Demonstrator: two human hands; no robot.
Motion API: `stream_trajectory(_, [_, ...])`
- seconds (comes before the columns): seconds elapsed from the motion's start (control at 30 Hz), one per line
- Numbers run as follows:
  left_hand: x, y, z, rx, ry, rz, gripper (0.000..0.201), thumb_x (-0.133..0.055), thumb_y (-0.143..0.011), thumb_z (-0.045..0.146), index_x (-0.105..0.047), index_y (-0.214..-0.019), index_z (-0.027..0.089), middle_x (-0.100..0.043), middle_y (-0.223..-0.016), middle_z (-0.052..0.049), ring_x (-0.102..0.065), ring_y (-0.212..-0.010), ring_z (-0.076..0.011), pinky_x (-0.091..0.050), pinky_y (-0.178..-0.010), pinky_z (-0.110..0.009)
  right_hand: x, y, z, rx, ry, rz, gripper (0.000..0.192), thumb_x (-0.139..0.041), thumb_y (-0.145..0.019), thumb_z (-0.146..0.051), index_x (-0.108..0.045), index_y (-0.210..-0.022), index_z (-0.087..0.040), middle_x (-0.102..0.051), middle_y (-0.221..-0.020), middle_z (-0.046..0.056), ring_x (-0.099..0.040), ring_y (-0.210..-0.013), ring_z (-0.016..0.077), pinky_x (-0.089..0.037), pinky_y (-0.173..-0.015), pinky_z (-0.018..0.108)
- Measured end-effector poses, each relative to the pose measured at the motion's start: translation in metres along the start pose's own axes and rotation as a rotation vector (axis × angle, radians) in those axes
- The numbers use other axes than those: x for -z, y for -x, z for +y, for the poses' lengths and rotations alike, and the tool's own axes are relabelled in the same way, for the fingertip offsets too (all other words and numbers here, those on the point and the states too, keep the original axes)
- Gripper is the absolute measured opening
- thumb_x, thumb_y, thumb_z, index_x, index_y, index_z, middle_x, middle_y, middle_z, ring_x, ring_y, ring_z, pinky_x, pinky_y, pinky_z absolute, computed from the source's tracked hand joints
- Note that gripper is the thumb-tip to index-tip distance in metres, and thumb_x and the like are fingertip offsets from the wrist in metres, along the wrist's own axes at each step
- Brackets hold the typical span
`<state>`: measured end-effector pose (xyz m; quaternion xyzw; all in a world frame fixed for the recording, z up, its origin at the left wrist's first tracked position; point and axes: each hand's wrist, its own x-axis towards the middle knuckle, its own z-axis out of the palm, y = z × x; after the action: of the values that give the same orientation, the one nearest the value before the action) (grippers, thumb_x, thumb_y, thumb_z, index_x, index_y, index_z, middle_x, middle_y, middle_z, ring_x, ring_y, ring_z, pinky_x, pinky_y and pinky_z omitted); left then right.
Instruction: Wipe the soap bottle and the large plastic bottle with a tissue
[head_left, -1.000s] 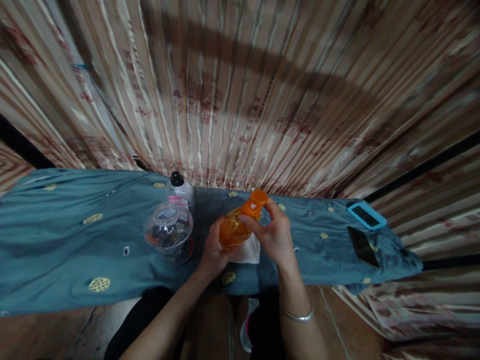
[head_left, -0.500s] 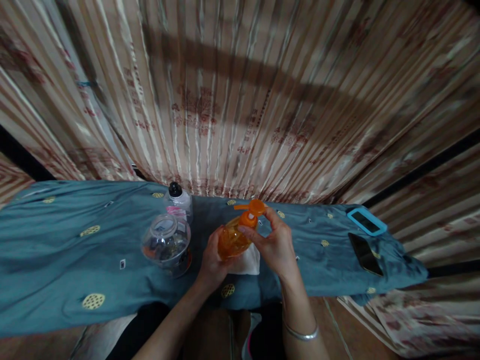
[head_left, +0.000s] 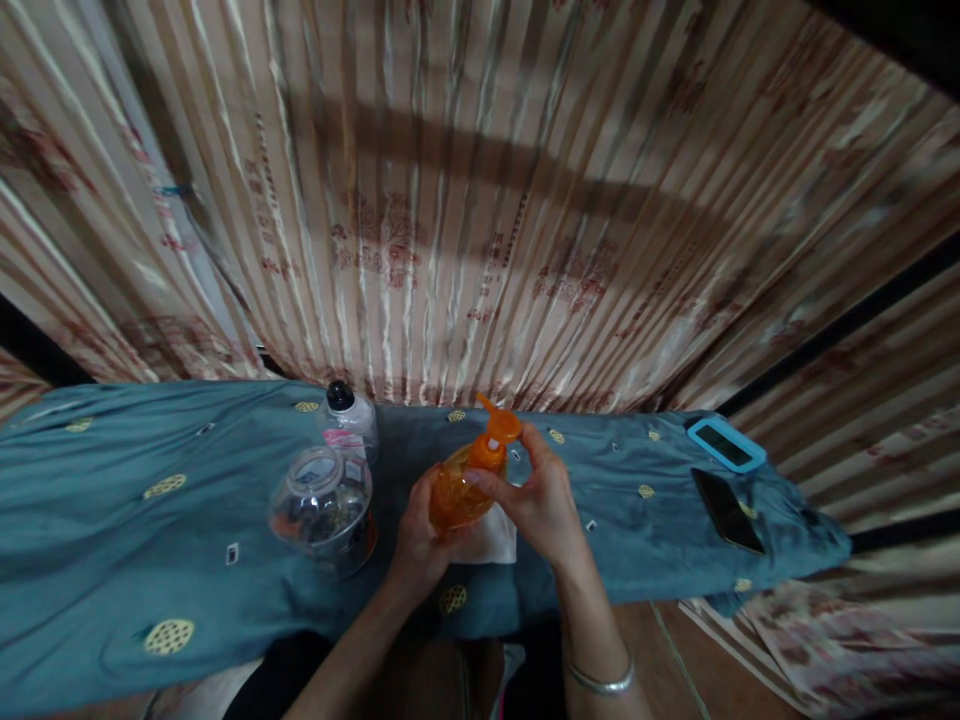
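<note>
Both my hands grip the orange bottle (head_left: 459,487), tilted away: left hand (head_left: 417,540) wraps its base, right hand (head_left: 541,500) pinches beside its cap (head_left: 498,432).

We see a dim picture. Soft light shines on the striped curtain (head_left: 465,200), where a dark bar of shadow crosses it. The edges bend and look blurry, and the corners go dark.
</note>
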<state>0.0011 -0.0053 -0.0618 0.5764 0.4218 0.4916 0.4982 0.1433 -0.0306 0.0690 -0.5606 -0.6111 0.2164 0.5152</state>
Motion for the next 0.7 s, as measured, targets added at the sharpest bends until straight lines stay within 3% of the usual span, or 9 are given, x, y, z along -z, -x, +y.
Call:
stream_trajectory(0.17, [-0.0012, -0.0005, -0.0007, 0.026, 0.021, 0.013, 0.073, -0.082, -0.062, 0.039, -0.051, -0.126, 0.021, -0.063, -0.119, -0.009, -0.06, -0.116, -0.0309, -0.05, -0.099, -0.049, 0.0068, -0.0006, 0.003, 0.07, -0.112, -0.181, 0.029, -0.063, -0.088, -0.039, -0.063, -0.114, -0.027, -0.066, -0.121, 0.007, -0.058, -0.121, 0.0241, -0.042, -0.106, 0.04])
stream_trajectory(0.37, [-0.0005, 0.0003, 0.0003, 0.021, 0.018, -0.002, 0.075, -0.082, -0.062, 0.039, -0.05, -0.128, 0.021, -0.062, -0.12, -0.009, -0.059, -0.117, -0.0306, -0.05, -0.1, -0.048, 0.0026, -0.001, 0.0024, 0.021, -0.003, 0.022, 0.041, -0.077, -0.075, -0.039, -0.062, -0.108, -0.021, -0.067, -0.107, 0.01, -0.061, -0.108, 0.0297, -0.04, -0.104, 0.048])
stream_trajectory(0.57, [-0.0017, 0.0003, -0.0003, 0.033, 0.042, 0.004, 0.077, -0.083, -0.061, 0.039, -0.05, -0.128, 0.02, -0.061, -0.123, -0.009, -0.058, -0.119, -0.0302, -0.048, -0.102, -0.048, 0.008, -0.0014, 0.0071, 0.081, -0.082, -0.189, 0.03, -0.064, -0.086, -0.042, -0.064, -0.112, -0.026, -0.068, -0.119, 0.006, -0.057, -0.123, 0.0248, -0.04, -0.108, 0.04])
stream_trajectory(0.7, [-0.0018, 0.0002, -0.0015, 0.029, 0.021, 0.013, 0.075, -0.083, -0.061, 0.038, -0.051, -0.125, 0.02, -0.061, -0.122, -0.009, -0.059, -0.118, -0.0299, -0.048, -0.102, -0.047, -0.0001, -0.0011, 0.008, 0.036, -0.008, -0.002, 0.036, -0.073, -0.079, -0.042, -0.064, -0.105, -0.019, -0.069, -0.107, 0.013, -0.061, -0.113, 0.0316, -0.041, -0.105, 0.051])
